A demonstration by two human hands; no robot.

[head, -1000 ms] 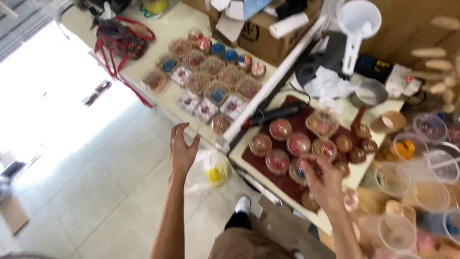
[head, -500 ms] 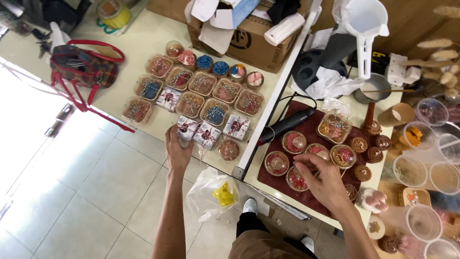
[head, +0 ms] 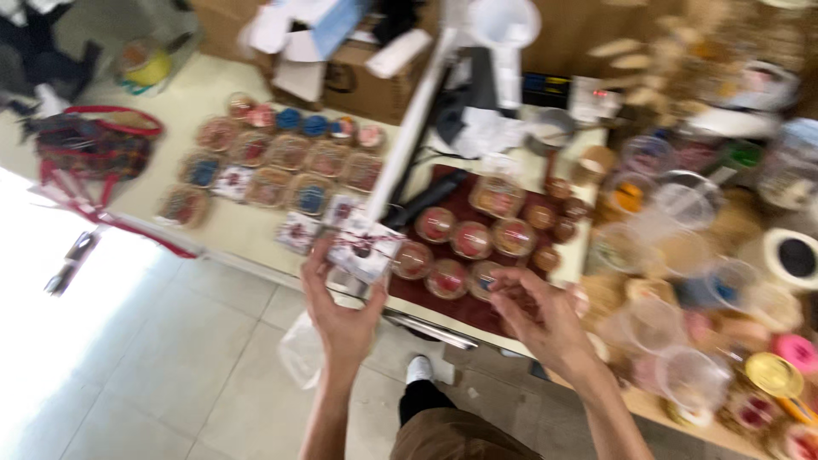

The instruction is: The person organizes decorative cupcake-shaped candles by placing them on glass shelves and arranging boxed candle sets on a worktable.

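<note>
Left hand (head: 342, 311) raised, palm up, grip closed on a small clear square pack (head: 365, 248) with red-and-white contents, held over the near edge of the pale worktop (head: 230, 232). Right hand (head: 538, 313) hovers over the dark red mat (head: 443, 302), fingers curled in a narrow grip; cannot tell whether it holds anything. Round lidded cups (head: 471, 239) with red filling sit in rows on the mat. Similar cups and square packs (head: 288, 153), red, brown and blue, lie in rows on the pale worktop. Empty clear cups (head: 677, 204) crowd the right. Cardboard box (head: 358, 72) at back; red-strapped bag (head: 89, 149) far left. Picture blurred.
</note>
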